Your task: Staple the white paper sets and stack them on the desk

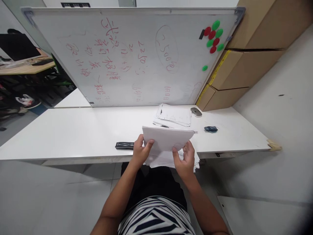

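The left hand [140, 152] and right hand [185, 162] pinch the papers [162, 137] at opposite sides, presumably to keep them upright and flat above the loose stack [161, 160] at the bench [73, 130] edge (a stapler [124, 146] lies beside the left hand).

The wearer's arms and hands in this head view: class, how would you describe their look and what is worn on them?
The left hand and right hand are human, five-fingered and ungloved. No watch or bracelet shows at either wrist. The visible forearms are uncovered by sleeves. The top has dark and white stripes.
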`<state>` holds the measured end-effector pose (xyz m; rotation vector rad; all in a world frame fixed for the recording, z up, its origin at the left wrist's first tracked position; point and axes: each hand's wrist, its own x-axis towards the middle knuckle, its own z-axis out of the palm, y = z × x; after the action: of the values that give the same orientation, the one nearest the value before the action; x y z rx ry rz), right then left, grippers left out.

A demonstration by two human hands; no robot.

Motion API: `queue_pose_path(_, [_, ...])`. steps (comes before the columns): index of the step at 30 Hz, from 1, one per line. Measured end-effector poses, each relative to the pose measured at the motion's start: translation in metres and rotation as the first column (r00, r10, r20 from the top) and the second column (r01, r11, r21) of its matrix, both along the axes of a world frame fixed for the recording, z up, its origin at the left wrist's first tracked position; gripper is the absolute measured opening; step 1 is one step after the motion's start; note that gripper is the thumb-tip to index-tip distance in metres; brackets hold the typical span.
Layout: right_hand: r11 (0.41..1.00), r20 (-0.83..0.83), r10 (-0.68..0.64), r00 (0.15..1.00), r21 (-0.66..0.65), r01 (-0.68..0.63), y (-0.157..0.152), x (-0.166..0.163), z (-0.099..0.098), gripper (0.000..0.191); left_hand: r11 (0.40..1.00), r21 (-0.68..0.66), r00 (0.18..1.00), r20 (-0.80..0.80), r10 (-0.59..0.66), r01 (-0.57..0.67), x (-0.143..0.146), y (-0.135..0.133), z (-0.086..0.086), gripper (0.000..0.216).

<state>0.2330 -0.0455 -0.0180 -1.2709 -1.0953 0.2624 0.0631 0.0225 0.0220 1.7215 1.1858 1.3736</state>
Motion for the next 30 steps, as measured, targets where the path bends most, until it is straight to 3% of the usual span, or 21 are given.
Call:
queue_pose_path(7, [0.997, 0.029, 0.038, 0.999, -0.075, -0.036, -0.005, -0.001, 0.015, 0.056, 0.99, -0.13, 0.994, 0.099, -0.041, 0.054, 0.001, -0.007, 0.004, 0.033])
queue_pose_path(11, [0.997, 0.039, 0.039, 0.998, -0.067, -0.037, -0.01, -0.003, 0.018, 0.062, 0.984, -0.172, 0.935, 0.339, 0.105, -0.048, 0.004, -0.008, 0.011, 0.035])
queue_pose_path(13, [0.997, -0.068, 0.071, 0.995, -0.031, -0.074, -0.018, -0.01, 0.016, 0.065, 0.968, -0.245, 0.854, 0.488, 0.178, -0.061, 0.013, -0.014, 0.014, 0.038])
queue_pose_path(17, [0.986, -0.368, 0.162, 0.915, 0.029, -0.163, -0.047, -0.029, 0.0, 0.071, 0.923, -0.372, 0.769, 0.616, 0.17, 0.094, 0.042, -0.039, 0.013, 0.04])
queue_pose_path(20, [0.97, -0.418, 0.126, 0.9, -0.139, -0.2, -0.068, -0.03, -0.013, 0.062, 0.919, -0.351, 0.753, 0.65, 0.101, 0.18, 0.06, -0.056, 0.008, 0.041])
queue_pose_path(23, [0.908, -0.309, -0.072, 0.948, -0.414, -0.066, -0.074, -0.015, -0.017, 0.046, 0.915, -0.295, 0.831, 0.552, -0.072, 0.274, 0.052, -0.057, 0.008, 0.041])
queue_pose_path(25, [0.881, -0.247, -0.211, 0.946, -0.466, 0.075, -0.07, 0.003, -0.015, 0.048, 0.939, -0.229, 0.91, 0.385, -0.154, 0.256, 0.031, -0.045, 0.011, 0.039])
queue_pose_path(28, [0.877, -0.276, -0.247, 0.929, -0.471, 0.093, -0.061, 0.03, -0.006, 0.056, 0.998, -0.057, 0.998, 0.056, 0.011, -0.007, -0.018, -0.017, 0.011, 0.035])
queue_pose_path(30, [0.845, -0.245, -0.24, 0.939, -0.529, 0.077, -0.06, 0.045, 0.002, 0.056, 0.987, 0.045, 0.966, -0.204, 0.161, -0.155, -0.051, 0.002, 0.005, 0.034])
